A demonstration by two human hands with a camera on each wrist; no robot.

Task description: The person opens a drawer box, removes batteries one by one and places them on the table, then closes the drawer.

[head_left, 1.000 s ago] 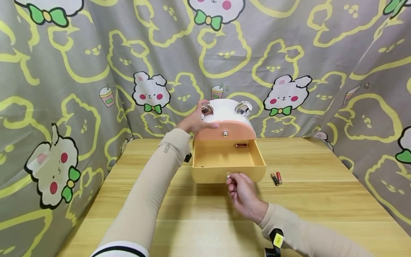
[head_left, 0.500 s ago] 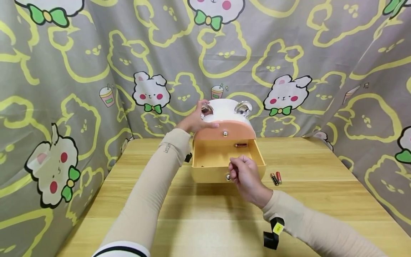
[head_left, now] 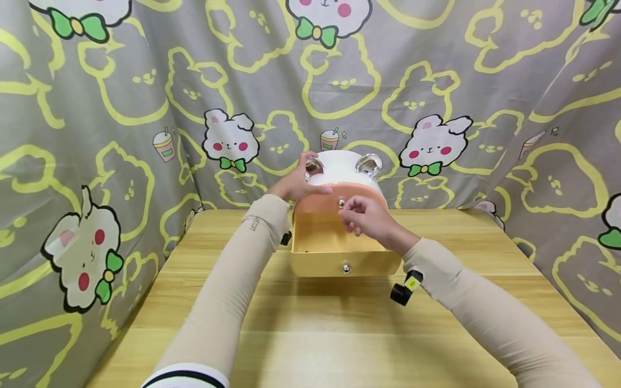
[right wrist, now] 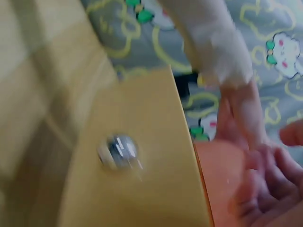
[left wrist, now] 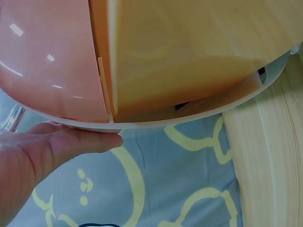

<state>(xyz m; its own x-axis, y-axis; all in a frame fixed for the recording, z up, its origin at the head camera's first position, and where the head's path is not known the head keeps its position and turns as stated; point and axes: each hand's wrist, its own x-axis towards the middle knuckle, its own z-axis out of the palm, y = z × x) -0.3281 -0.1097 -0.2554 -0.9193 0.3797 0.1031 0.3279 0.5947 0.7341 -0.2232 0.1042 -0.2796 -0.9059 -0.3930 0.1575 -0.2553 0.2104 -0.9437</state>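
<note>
A small white cabinet (head_left: 339, 166) with silver ears (head_left: 370, 164) at eleven and one o'clock stands toward the twelve o'clock side of a wood-grain table (head_left: 310, 345), before a bunny-print curtain (head_left: 271, 64). Its face points to six o'clock; the yellow lower drawer (head_left: 320, 265) juts out the same way, its long front running from nine to three, with a silver lower knob (head_left: 346, 268) in the middle. Above it, the coral upper drawer (head_left: 315, 202) sits closed. Letters on the left sleeve (head_left: 213, 285) seem to begin "Lets", the rest illegible; a yellow label (head_left: 414, 283) on the black wrist camera (head_left: 400, 294) is too small to read. The left arm comes in from seven o'clock, its left hand (head_left: 297, 183) spread against the cabinet's ten o'clock shoulder, thumb straight along the front edge, other fingertips partly hidden. From four o'clock, the right hand (head_left: 371, 218) hovers over the lower drawer, fingers loosely bent, thumb apart in the blurred right wrist view, just beside the upper knob (head_left: 341, 203); whether it touches cannot be told.
</note>
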